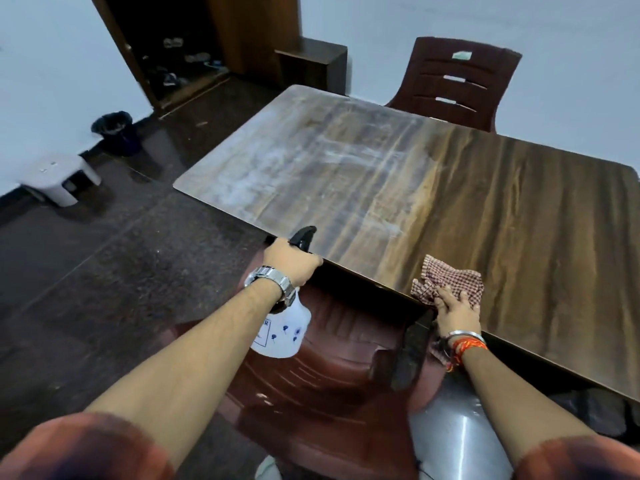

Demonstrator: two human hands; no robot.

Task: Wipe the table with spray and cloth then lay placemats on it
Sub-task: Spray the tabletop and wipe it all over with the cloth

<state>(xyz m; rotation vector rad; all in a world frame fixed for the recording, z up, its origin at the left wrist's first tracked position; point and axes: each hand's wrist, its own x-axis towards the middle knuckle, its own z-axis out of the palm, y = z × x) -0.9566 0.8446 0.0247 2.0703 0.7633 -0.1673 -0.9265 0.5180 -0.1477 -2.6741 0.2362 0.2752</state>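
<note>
Wiping stage underway, no placemats in sight.
Left hand gripping spray bottle; right hand fingers spread flat on cloth at table edge.

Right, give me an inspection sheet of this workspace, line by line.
Surface: wooden table, hazy pale smears across its far-left half, darker towards the right.
Job's things: spray bottle held off the near edge, black nozzle aimed over the table; checked cloth lying on the near edge. Placemats: nothing seen.
Clutter: nothing seen on the tabletop beyond the cloth.
Grips: left hand closed around the bottle's trigger neck; right hand pressed flat on the cloth.
Cables: nothing seen.
Surroundings: brown chair at the far side, another chair tucked at the near edge, white stool and dark bin on the floor to the left, open doorway beyond.
</note>
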